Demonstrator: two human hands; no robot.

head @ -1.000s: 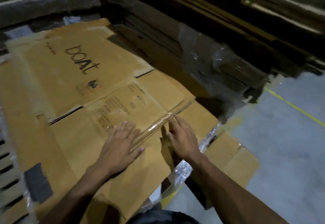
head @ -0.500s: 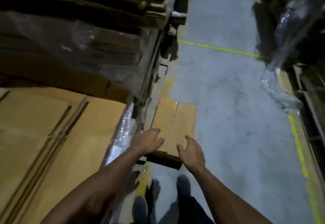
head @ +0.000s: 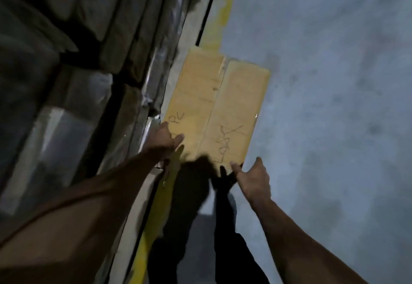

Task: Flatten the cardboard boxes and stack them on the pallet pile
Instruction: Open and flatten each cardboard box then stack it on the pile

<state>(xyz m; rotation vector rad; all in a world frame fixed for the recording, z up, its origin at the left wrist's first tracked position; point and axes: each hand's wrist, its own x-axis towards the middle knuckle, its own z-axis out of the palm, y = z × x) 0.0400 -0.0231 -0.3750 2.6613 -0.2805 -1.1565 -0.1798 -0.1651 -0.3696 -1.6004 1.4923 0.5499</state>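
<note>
- I see the cardboard box (head: 215,110) on the grey floor (head: 334,83), taped shut, right beside the wrapped pallet stack (head: 100,49).
- My left hand (head: 163,140) rests spread on its near corner; my right hand (head: 253,178), fingers apart, holds nothing.
- A one-sided lift could tip it; the tape seam (head: 219,96) may resist flattening.

A grey concrete floor (head: 334,83) filled the right side; a worn yellow floor line (head: 225,14) ran along it beside dark stacked goods wrapped in plastic film (head: 73,127) at left.
</note>
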